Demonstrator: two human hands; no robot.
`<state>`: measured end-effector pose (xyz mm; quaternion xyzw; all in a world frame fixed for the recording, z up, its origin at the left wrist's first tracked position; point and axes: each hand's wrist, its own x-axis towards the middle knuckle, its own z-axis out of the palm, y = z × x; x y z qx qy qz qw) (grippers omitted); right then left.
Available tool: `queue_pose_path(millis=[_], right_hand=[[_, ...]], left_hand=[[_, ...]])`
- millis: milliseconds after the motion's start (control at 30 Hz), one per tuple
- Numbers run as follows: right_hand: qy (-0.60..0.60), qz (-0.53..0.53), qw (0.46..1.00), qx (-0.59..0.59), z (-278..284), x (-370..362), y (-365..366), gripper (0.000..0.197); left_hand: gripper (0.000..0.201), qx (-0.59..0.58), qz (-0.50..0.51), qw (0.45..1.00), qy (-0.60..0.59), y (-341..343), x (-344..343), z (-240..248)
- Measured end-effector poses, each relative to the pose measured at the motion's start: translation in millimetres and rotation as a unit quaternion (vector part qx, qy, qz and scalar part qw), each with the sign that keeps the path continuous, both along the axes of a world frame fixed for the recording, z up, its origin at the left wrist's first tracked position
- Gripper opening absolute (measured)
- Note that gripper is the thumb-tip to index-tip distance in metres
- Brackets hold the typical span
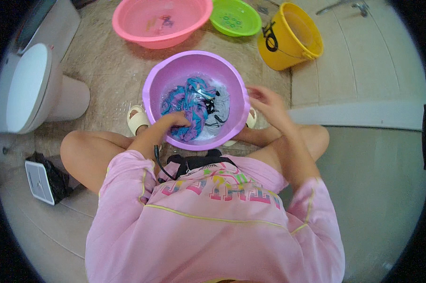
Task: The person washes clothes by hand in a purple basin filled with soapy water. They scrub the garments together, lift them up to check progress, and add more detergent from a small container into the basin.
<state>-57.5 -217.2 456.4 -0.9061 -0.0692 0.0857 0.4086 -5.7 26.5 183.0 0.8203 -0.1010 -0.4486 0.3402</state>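
A purple basin stands between my feet with wet laundry and sudsy water in it. My left hand is down inside it, closed on a bunched blue and purple garment, its fingertips partly hidden in the folds. Beside that garment lie a light grey-blue cloth and some black straps or trim. At the basin's right rim is my right hand, holding nothing that I can see, with its fingers apart. Whether it touches the rim is unclear.
Beyond the basin stand a pink basin, a green basin and a yellow bucket. A white toilet is at the left, with a small bin lined in black nearer me. A tap shows at the far right.
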Motion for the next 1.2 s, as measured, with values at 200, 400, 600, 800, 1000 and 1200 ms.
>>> queue_pose_path(millis=[200,400,600,800,1000,1200], right_hand=[[-0.045,0.083,0.958,-0.272,-225.9,116.9,67.7,0.065],[-0.098,0.073,0.976,-0.183,-258.7,119.8,56.3,0.034],[-0.013,0.042,0.994,-0.098,-114.2,106.4,75.9,0.029],[0.044,-0.013,0.993,0.106,-31.8,99.8,64.2,0.017],[0.006,0.014,0.989,0.146,44.0,100.1,102.8,0.023],[0.2,0.085,0.976,0.031,-61.4,166.2,79.7,0.031]], left_hand=[[0.075,0.131,-0.015,0.982,-0.133,2.5,-16.4,5.6],[0.076,0.102,-0.087,0.988,-0.07,3.5,0.1,7.5],[0.063,-0.037,0.07,0.989,0.127,26.9,48.6,-13.5],[0.051,-0.453,0.276,0.824,0.2,25.0,49.6,34.0],[0.061,-0.544,0.345,0.742,0.184,22.3,46.4,42.3],[0.043,-0.452,0.542,0.697,0.127,37.9,60.3,17.9]])
